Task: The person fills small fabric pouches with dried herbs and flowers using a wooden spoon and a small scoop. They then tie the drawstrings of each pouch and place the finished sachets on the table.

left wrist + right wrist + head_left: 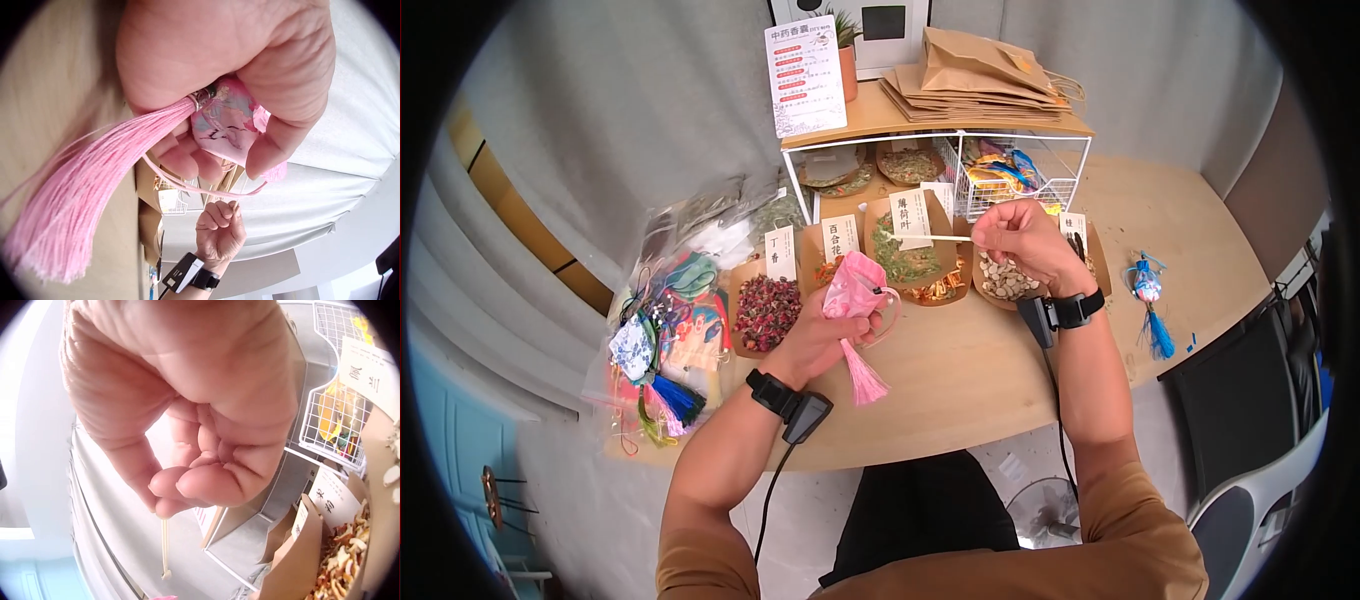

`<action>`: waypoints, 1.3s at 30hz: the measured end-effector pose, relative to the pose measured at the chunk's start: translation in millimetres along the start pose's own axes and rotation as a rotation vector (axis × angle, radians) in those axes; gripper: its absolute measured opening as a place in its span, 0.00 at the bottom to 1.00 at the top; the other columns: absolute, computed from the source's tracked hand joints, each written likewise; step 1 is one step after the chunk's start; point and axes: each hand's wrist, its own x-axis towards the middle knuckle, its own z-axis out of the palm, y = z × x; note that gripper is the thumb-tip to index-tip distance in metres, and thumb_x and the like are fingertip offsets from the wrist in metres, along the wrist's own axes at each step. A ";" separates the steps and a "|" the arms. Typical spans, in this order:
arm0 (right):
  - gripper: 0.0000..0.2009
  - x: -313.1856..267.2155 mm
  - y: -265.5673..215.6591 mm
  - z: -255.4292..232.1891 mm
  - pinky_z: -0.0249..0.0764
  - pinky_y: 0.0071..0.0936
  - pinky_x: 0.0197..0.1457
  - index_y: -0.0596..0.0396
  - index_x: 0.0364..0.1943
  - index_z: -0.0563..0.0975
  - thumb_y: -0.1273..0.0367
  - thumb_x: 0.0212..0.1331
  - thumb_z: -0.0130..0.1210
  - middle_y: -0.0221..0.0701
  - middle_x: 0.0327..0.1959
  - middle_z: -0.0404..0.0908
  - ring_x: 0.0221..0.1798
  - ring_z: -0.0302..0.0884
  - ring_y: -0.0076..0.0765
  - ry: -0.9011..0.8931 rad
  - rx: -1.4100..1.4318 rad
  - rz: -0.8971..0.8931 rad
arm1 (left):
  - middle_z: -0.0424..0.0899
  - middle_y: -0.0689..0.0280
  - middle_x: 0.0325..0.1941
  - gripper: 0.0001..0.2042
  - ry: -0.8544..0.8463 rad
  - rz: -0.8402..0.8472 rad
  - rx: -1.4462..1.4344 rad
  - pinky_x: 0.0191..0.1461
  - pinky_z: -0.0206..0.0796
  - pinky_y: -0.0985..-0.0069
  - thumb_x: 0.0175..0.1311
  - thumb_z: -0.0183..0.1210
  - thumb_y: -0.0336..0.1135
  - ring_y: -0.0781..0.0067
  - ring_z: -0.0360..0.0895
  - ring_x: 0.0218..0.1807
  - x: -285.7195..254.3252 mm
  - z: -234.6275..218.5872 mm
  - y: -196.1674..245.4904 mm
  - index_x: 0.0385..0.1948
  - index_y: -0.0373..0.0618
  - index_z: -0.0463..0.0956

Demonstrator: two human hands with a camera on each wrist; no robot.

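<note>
My left hand (812,335) grips a pink patterned fabric sachet (852,282) with fingers and thumb wrapped about its body. A pink tassel (94,187) hangs from one end of it, and a loop of pink cord (187,186) trails from the other. My right hand (1025,240) is raised over the trays and pinches a thin pale stick (945,238) between thumb and fingertips. The stick points left, toward the sachet; its far tip has a small thickened end (166,575). The tip is apart from the sachet, above the tray of green dried leaves (905,262).
Kraft trays hold dried rosebuds (766,308), orange-brown shreds (940,288) and pale slices (1005,278), with labels. Behind stands a white-framed shelf (940,130) bearing paper bags (980,85). Plastic bags of sachets (670,340) lie left; a blue tasselled sachet (1146,285) lies right.
</note>
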 end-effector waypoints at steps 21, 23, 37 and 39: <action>0.03 7.9 14.2 15.4 0.71 0.16 0.30 0.61 0.31 0.84 0.77 0.51 0.65 0.29 0.24 0.83 0.26 0.75 0.17 0.195 -0.399 -0.361 | 0.81 0.61 0.42 0.20 -0.002 0.013 0.027 0.42 0.72 0.74 0.55 0.62 0.24 0.72 0.80 0.41 -0.4 -2.0 -0.3 0.52 0.37 0.71; 0.03 9.7 19.3 10.6 0.72 0.17 0.30 0.61 0.30 0.84 0.77 0.51 0.65 0.29 0.23 0.83 0.25 0.76 0.17 0.235 -0.527 -0.266 | 0.81 0.61 0.42 0.20 0.020 0.027 0.014 0.42 0.72 0.74 0.55 0.63 0.24 0.72 0.80 0.40 -0.3 1.9 0.7 0.51 0.37 0.71; 0.02 10.1 22.8 -0.3 0.74 0.19 0.34 0.61 0.29 0.83 0.77 0.52 0.64 0.28 0.24 0.84 0.28 0.76 0.17 0.068 -0.700 -0.155 | 0.81 0.58 0.40 0.21 -0.004 0.024 0.017 0.42 0.73 0.75 0.53 0.65 0.27 0.70 0.79 0.39 0.5 -1.1 1.2 0.49 0.33 0.71; 0.02 9.0 20.3 -0.9 0.74 0.20 0.34 0.61 0.29 0.84 0.77 0.52 0.64 0.28 0.24 0.83 0.27 0.76 0.17 0.050 -0.676 -0.116 | 0.80 0.58 0.40 0.21 -0.004 0.026 0.014 0.42 0.73 0.75 0.53 0.65 0.27 0.70 0.79 0.40 0.4 -0.7 1.0 0.50 0.32 0.71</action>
